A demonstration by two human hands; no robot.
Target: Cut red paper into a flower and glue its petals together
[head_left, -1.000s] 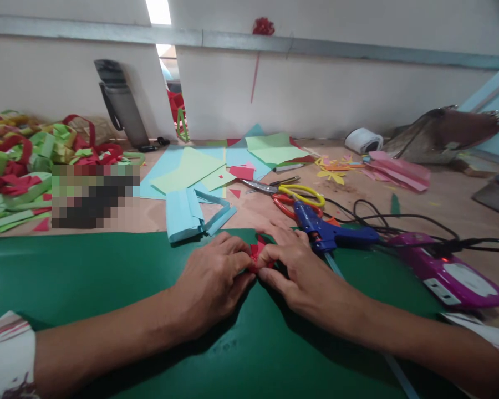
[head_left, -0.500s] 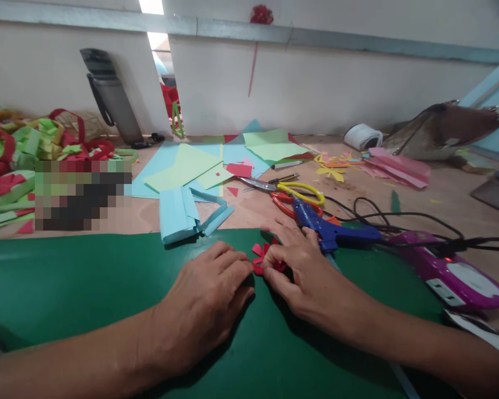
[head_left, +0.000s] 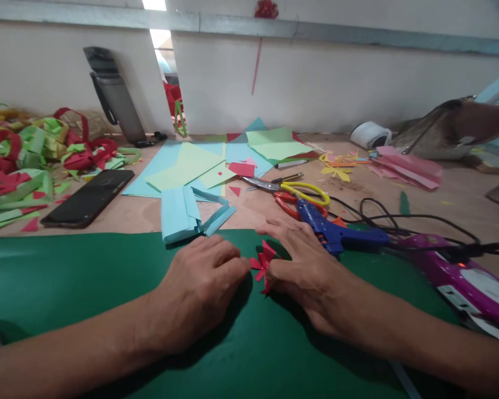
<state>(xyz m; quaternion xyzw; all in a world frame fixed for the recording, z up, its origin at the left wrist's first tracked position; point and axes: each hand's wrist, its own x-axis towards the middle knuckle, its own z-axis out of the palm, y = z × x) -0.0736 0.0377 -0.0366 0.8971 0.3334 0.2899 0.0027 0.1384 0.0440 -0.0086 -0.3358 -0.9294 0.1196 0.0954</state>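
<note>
A small red paper flower (head_left: 265, 262) with several petals is between my hands, above the green mat (head_left: 120, 266). My right hand (head_left: 305, 266) pinches its right side with thumb and index finger, the other fingers reaching out above. My left hand (head_left: 210, 277) is curled closed, its fingertips at the flower's left petal; whether they grip it is hard to tell. Just beyond my left hand a folded light-blue paper bag (head_left: 178, 216) lies at the mat's far edge. A blue glue gun (head_left: 341, 233) lies right beside my right hand's fingers.
Scissors with yellow and red handles (head_left: 303, 194), green and blue paper sheets (head_left: 187, 166) and a phone (head_left: 89, 199) lie beyond the mat. A grey bottle (head_left: 118, 100) stands by the wall. At right are a purple power strip (head_left: 461, 277) and black cables.
The red flower has turned and tilted, showing more of its petals. My right hand has shifted slightly, and my left fingers are curled more tightly. The view has moved a little.
</note>
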